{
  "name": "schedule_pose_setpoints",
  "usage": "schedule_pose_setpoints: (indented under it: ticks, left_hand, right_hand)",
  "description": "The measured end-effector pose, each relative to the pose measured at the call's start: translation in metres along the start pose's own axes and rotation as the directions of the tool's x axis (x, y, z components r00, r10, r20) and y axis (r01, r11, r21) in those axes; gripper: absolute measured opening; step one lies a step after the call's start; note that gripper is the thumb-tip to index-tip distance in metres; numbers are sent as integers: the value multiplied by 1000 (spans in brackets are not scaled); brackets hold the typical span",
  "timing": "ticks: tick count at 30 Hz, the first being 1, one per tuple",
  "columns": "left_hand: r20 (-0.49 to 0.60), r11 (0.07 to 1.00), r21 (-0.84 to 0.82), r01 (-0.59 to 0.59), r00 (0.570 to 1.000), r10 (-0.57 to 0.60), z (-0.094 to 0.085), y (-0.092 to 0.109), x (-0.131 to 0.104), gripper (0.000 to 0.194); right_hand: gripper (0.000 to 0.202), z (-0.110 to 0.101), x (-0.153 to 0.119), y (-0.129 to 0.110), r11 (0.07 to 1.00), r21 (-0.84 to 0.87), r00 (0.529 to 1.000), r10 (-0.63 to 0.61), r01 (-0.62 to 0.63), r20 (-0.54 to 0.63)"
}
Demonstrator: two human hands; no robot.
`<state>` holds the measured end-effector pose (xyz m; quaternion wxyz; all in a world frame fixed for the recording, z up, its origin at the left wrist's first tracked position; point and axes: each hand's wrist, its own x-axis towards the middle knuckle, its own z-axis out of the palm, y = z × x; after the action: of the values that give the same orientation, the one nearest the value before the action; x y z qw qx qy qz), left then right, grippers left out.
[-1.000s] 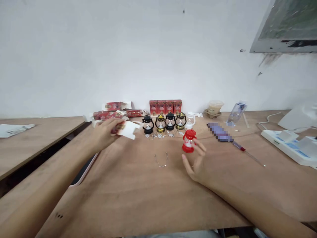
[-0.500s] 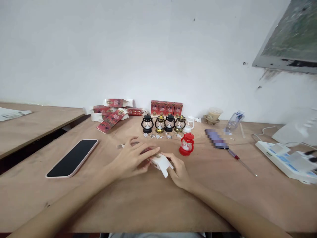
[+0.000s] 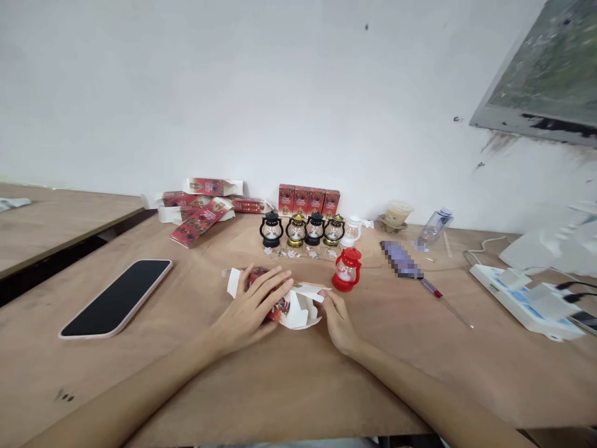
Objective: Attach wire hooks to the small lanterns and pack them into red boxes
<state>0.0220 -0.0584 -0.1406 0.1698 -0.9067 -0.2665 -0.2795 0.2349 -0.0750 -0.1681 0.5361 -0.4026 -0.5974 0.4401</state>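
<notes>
A red and white box [image 3: 298, 311] lies on its side at the table's middle, its white flaps spread at the right end. Over its left part lies my left hand [image 3: 254, 311], fingers wrapped across the top. My right hand [image 3: 339, 320] pinches a white flap at the box's right end. Just beyond that hand stands a red lantern [image 3: 346, 270]. Behind are two black lanterns, two black and gold ones [image 3: 296, 231] and a white lantern [image 3: 351, 231] in a row, with small metal pieces [image 3: 293, 254] in front.
Opened red boxes [image 3: 200, 221] are piled at the back left; upright red boxes [image 3: 308, 200] stand by the wall. A phone [image 3: 119, 298] lies left. On the right are a cup [image 3: 397, 213], a bottle [image 3: 433, 230], a screwdriver [image 3: 448, 303] and a power strip [image 3: 522, 305].
The box's right-end flaps have spread apart and its opening shows. My right hand has moved from under the end to the flap's edge. The whole view has shifted slightly.
</notes>
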Motion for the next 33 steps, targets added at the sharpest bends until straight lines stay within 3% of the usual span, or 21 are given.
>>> schedule_pose_setpoints:
  ticks: [3,8,14,20,25,30,33]
  left_hand:
    - [-26,1000,-15,-9,1000,9,0,-2,-1,68]
    - [-50,997,-8,-73,996,73,4,-9,-7,62]
    - [-71,997,8,-79,994,79,7,-11,-10,60]
    - [-53,999,-4,-32,998,32,5,-10,-10,61]
    - [-43,1000,-21,12,999,-13,5,-7,-9,63]
    - [-52,998,-63,24,998,-27,3,-2,-5,64]
    - [-80,996,-83,28,996,-34,3,-1,-4,64]
  right_hand:
    - [45,0,1,0,1000,9,1000,14,-14,1]
    - [34,-4,0,-6,996,30,994,-84,83,68]
    - [47,-4,-2,-7,991,119,988,-82,67,131]
    - [28,1,-4,-8,989,144,1000,-19,23,-23]
    - [21,3,-5,-7,991,76,980,-96,110,-173]
    - [34,5,-7,-8,990,116,979,-56,80,-197]
    - [31,6,-7,-8,986,148,979,-50,80,-196]
